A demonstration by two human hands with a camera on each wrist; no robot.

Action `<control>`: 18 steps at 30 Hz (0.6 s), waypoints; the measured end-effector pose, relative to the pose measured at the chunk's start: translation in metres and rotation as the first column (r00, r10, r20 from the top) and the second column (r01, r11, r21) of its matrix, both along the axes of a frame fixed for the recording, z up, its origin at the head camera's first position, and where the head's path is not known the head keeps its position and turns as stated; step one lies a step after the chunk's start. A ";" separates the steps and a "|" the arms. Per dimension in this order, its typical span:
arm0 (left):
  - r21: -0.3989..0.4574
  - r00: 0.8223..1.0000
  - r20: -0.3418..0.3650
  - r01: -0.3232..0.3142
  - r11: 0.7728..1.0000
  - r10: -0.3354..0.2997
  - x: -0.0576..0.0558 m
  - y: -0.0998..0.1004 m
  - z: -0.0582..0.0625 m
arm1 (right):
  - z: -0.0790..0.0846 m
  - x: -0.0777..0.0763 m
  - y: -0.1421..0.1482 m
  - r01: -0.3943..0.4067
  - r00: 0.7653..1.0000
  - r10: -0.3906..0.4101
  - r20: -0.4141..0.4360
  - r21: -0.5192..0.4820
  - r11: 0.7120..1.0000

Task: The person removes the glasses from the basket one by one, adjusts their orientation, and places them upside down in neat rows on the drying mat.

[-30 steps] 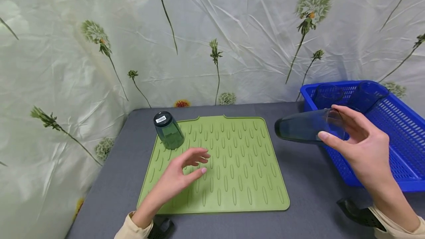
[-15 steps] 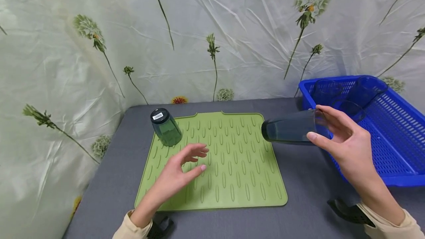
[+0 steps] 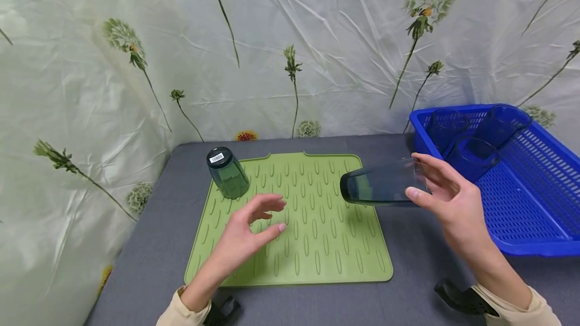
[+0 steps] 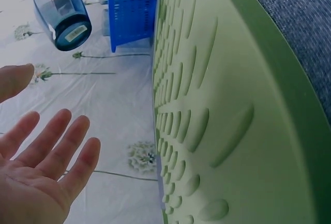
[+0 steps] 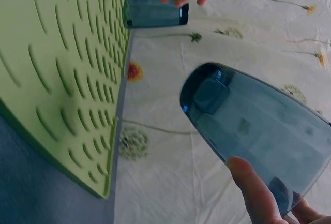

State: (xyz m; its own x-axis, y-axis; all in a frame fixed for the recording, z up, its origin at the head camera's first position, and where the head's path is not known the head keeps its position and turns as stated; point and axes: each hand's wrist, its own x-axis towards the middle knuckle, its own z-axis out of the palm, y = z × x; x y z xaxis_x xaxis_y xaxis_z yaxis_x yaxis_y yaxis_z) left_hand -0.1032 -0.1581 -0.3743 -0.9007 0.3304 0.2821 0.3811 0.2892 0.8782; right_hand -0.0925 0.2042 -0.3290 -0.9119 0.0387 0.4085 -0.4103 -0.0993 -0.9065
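Observation:
In the head view my right hand pinches a dark bluish drinking glass near its rim, thumb on one side and fingers on the other. The glass lies on its side in the air, its base pointing left over the right edge of the green drying mat. My left hand hovers above the mat's left half with fingers apart and nothing in them. Beyond it, a second glass stands upside down on the mat's far left corner, a white label on its base.
A blue plastic basket stands on the right, with several glasses at its far left end. Grey cloth covers the table. Behind it hangs a pale curtain printed with flowers.
My right hand has carried the glass leftward from beside the basket to the mat's right edge. The left hand has stayed nearly in place.

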 end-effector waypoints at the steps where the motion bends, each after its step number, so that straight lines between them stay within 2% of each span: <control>1: 0.000 1.000 0.009 0.004 1.000 -0.004 0.000 0.000 0.000 | -0.001 0.000 -0.002 0.006 1.000 -0.006 0.010 -0.009 1.000; 4: 0.020 0.999 0.040 0.028 0.999 -0.029 0.000 0.001 0.000 | -0.003 0.001 -0.006 0.015 0.999 -0.013 0.046 -0.052 0.999; 10: 0.118 0.991 0.082 0.098 0.988 -0.108 0.000 0.003 -0.002 | -0.008 0.003 -0.013 -0.038 0.996 0.047 0.075 -0.121 0.992; 15: 0.240 0.958 0.173 0.186 0.953 -0.231 0.003 0.005 -0.002 | -0.013 0.007 -0.022 -0.061 0.997 0.065 0.032 -0.117 0.991; 18: 0.269 0.944 0.204 0.200 0.942 -0.259 0.004 0.007 -0.004 | -0.017 0.008 -0.028 -0.082 0.996 0.078 -0.035 -0.115 0.990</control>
